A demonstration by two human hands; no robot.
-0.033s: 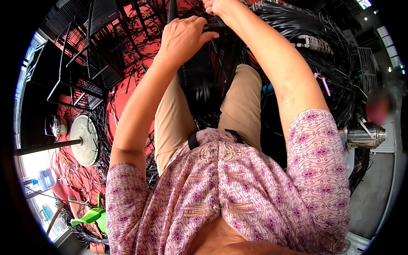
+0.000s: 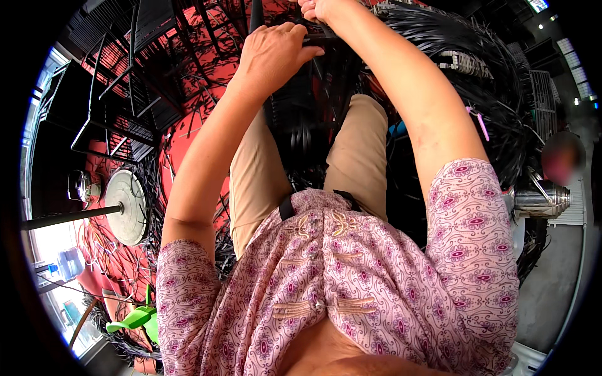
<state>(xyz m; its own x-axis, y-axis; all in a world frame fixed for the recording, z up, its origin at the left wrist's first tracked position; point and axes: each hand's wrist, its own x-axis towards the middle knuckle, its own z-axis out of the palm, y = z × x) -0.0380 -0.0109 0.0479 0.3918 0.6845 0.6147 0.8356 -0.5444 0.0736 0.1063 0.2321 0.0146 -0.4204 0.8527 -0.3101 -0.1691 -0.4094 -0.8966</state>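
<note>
Left hand (image 2: 273, 54) arched over a black frame (image 2: 326, 41), thumb apart, its grip hidden; right hand (image 2: 321, 10) curled to its right, whether pinching anything I couldn't tell; the frame, just below both hands, seemed stiff, probably light, best held by its edge.

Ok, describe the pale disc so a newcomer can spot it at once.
Find the red floor left of the left forearm. Past its black strips is the disc, with a dark pole at its centre. Its broad, round pale face sets it apart from the black frames above.
</note>
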